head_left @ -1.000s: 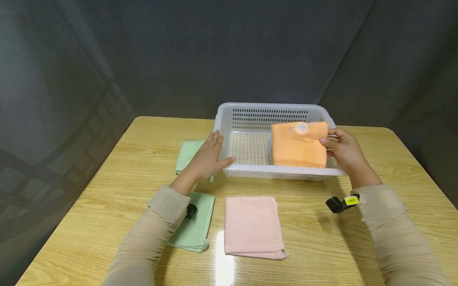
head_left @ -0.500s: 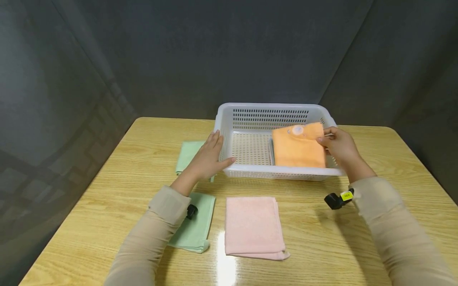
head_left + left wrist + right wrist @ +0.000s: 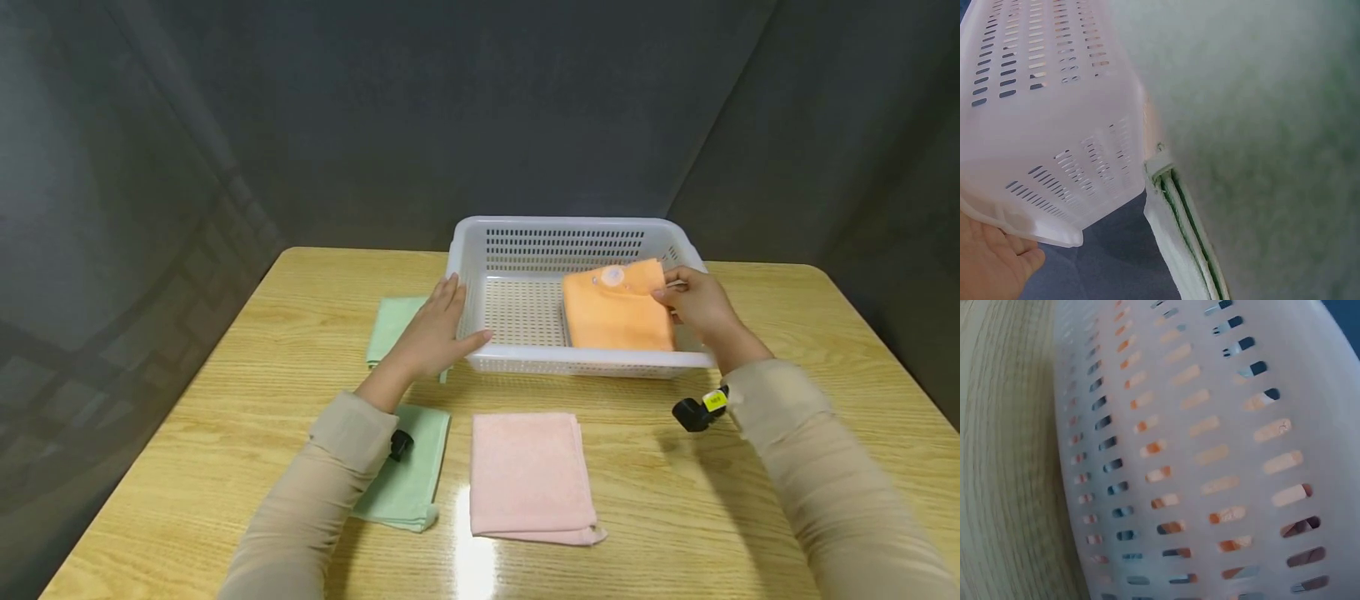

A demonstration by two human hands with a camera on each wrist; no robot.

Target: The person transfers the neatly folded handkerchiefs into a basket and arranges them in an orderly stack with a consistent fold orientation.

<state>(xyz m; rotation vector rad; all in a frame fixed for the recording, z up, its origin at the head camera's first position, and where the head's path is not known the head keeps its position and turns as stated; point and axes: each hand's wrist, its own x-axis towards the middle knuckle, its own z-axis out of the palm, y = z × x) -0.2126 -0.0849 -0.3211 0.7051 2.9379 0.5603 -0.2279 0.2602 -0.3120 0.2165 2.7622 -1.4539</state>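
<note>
In the head view, the left hand [image 3: 431,333] lay left of centre with fingers extended and thumb spread, resting on the left side of the white basket [image 3: 573,222]. At right of centre, the right hand [image 3: 701,308] pinched the right edge of the orange cloth [image 3: 618,317] between thumb and fingers. That cloth stood tilted inside the right half of the basket, behind its near rim, with a round white patch near its top edge. The pink cloth [image 3: 532,475] lay folded on the tabletop [image 3: 637,492] at lower centre, below the basket. Left of it lay a folded green cloth [image 3: 416,462], partly covered by the left sleeve [image 3: 288,508], and a second green cloth [image 3: 392,325] lay higher up, just beside the basket and partly behind the left hand. A black device [image 3: 697,413] with a yellow label sat at the cuff of the right sleeve [image 3: 832,475]. In the left wrist view, blurred green filled the right side, beside the slotted basket wall; in the right wrist view, orange showed through the slots.
</note>
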